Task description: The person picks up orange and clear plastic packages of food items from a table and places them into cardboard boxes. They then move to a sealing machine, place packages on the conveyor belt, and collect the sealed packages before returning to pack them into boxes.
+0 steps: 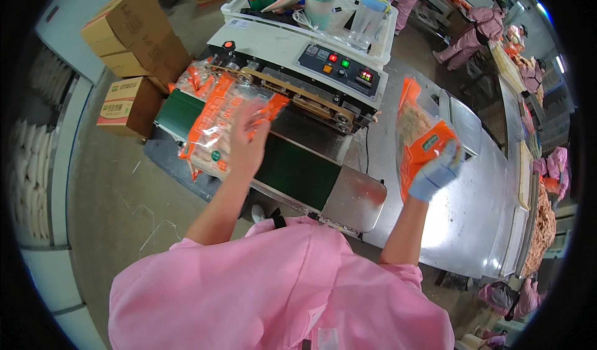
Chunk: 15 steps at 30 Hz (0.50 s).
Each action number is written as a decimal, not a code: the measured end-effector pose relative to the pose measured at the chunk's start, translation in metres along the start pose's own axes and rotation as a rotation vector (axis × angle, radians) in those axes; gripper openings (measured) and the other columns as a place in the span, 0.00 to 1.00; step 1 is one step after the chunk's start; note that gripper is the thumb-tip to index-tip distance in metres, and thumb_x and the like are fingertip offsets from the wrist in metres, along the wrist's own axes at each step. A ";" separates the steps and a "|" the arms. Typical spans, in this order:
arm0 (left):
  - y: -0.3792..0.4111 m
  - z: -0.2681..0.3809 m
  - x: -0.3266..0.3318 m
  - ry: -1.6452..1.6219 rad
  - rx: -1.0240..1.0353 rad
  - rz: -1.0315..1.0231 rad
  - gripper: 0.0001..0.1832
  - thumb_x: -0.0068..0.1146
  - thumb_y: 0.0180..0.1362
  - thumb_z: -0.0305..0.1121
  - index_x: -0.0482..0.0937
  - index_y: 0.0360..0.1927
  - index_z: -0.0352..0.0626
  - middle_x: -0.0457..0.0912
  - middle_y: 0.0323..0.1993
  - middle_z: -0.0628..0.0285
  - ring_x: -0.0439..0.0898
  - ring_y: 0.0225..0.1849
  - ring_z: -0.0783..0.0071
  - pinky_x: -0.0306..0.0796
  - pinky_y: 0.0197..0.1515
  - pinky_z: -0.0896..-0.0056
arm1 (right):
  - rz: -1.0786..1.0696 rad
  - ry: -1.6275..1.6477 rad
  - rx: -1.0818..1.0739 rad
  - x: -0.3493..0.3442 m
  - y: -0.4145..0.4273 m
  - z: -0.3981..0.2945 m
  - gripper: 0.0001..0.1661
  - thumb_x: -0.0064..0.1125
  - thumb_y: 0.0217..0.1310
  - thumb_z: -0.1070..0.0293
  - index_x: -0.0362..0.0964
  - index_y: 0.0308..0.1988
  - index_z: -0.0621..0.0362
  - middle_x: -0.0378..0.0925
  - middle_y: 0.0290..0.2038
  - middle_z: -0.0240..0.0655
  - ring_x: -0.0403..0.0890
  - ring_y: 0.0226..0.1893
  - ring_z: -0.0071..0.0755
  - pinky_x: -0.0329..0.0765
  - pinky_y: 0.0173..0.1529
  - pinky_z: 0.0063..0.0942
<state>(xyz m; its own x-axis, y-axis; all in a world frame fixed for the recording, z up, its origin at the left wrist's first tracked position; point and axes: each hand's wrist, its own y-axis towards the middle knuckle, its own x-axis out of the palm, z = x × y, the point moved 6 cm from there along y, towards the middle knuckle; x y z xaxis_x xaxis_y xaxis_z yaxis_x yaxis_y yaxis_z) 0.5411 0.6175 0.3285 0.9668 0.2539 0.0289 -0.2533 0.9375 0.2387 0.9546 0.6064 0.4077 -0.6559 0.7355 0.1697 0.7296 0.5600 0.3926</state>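
My bare left hand (pixel 249 140), blurred, is over the right end of a clear and orange plastic food bag (pixel 217 126), with its fingers spread. That bag lies across the green conveyor belt (pixel 298 170) of a band sealing machine (pixel 270 46), its upper edge by the sealing bands (pixel 298 93). In my right hand (pixel 436 170), which wears a pale blue glove, is another orange and clear bag (pixel 413 126) with pale shredded-looking contents. It is upright above the steel table, to the right of the sealer. Further bags (pixel 191 79) bunch at the belt's left end.
Behind the sealer, a white plastic crate (pixel 389 53) holds bottles and small items. Cardboard boxes (pixel 135 32) are stacked at left. A metal-topped device (pixel 459 121) stands on the steel table (pixel 466 224). Several people in pink workwear (pixel 482 28) are along the right.
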 end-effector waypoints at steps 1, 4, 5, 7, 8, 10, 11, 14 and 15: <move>0.006 0.001 0.008 -0.010 -0.036 -0.049 0.29 0.57 0.60 0.24 0.67 0.66 0.41 0.75 0.60 0.57 0.76 0.58 0.70 0.69 0.60 0.66 | -0.008 0.090 0.085 0.010 -0.016 -0.023 0.13 0.51 0.71 0.65 0.75 0.44 0.63 0.79 0.39 0.35 0.79 0.38 0.26 0.78 0.45 0.25; 0.015 0.017 0.075 -0.020 0.140 -0.251 0.35 0.60 0.61 0.30 0.61 0.71 0.41 0.70 0.65 0.56 0.67 0.67 0.65 0.59 0.68 0.62 | -0.112 0.285 0.185 0.002 -0.030 -0.059 0.15 0.54 0.69 0.62 0.76 0.44 0.64 0.80 0.39 0.37 0.80 0.38 0.29 0.79 0.45 0.27; 0.011 0.016 0.097 -0.049 0.208 -0.294 0.36 0.60 0.62 0.32 0.58 0.72 0.41 0.69 0.66 0.56 0.64 0.70 0.64 0.56 0.70 0.62 | -0.115 0.320 0.248 -0.008 -0.030 -0.054 0.16 0.54 0.69 0.61 0.76 0.44 0.63 0.80 0.40 0.37 0.81 0.38 0.29 0.79 0.45 0.27; -0.006 0.021 0.141 -0.283 0.266 -0.537 0.35 0.57 0.65 0.41 0.60 0.71 0.40 0.65 0.69 0.57 0.66 0.68 0.67 0.61 0.66 0.66 | -0.150 0.366 0.276 -0.030 -0.029 -0.044 0.17 0.55 0.69 0.59 0.75 0.45 0.63 0.80 0.37 0.36 0.81 0.38 0.31 0.80 0.44 0.29; -0.025 0.014 0.152 -0.435 0.079 -0.620 0.27 0.52 0.69 0.40 0.67 0.66 0.35 0.72 0.63 0.54 0.69 0.64 0.67 0.59 0.67 0.65 | -0.178 0.374 0.261 -0.038 -0.030 -0.030 0.18 0.55 0.69 0.58 0.75 0.45 0.63 0.79 0.37 0.37 0.82 0.38 0.32 0.81 0.44 0.29; -0.030 0.018 0.125 -0.574 -0.052 -0.632 0.24 0.51 0.70 0.41 0.71 0.62 0.35 0.77 0.57 0.57 0.74 0.57 0.71 0.65 0.62 0.68 | -0.220 0.352 0.287 -0.027 -0.064 -0.019 0.21 0.56 0.69 0.54 0.73 0.46 0.62 0.78 0.35 0.38 0.81 0.39 0.35 0.80 0.44 0.30; -0.025 0.020 0.107 -0.645 -0.118 -0.629 0.23 0.50 0.70 0.41 0.73 0.61 0.35 0.80 0.54 0.58 0.76 0.54 0.72 0.67 0.59 0.70 | -0.174 0.376 0.355 -0.021 -0.083 -0.004 0.24 0.56 0.68 0.51 0.72 0.47 0.63 0.78 0.36 0.39 0.81 0.41 0.36 0.79 0.46 0.30; -0.027 0.004 0.093 -0.621 -0.081 -0.547 0.22 0.47 0.72 0.45 0.76 0.55 0.34 0.83 0.46 0.60 0.79 0.46 0.76 0.72 0.51 0.72 | -0.221 0.424 0.367 -0.014 -0.097 -0.009 0.22 0.58 0.67 0.54 0.72 0.48 0.61 0.79 0.39 0.36 0.80 0.42 0.34 0.78 0.47 0.27; -0.028 0.024 0.096 -0.630 0.000 -0.475 0.24 0.46 0.72 0.47 0.77 0.52 0.34 0.84 0.44 0.59 0.80 0.43 0.76 0.73 0.49 0.72 | -0.218 0.434 0.320 -0.010 -0.098 -0.016 0.21 0.59 0.66 0.55 0.72 0.48 0.61 0.79 0.40 0.35 0.80 0.41 0.32 0.78 0.48 0.27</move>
<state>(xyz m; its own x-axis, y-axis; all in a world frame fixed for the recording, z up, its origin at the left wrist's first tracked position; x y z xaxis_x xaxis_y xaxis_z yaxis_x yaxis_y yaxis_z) 0.6421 0.6103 0.3484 0.8082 -0.3571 0.4684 0.1920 0.9115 0.3637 0.8867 0.5377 0.3818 -0.7676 0.4049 0.4969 0.5470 0.8178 0.1787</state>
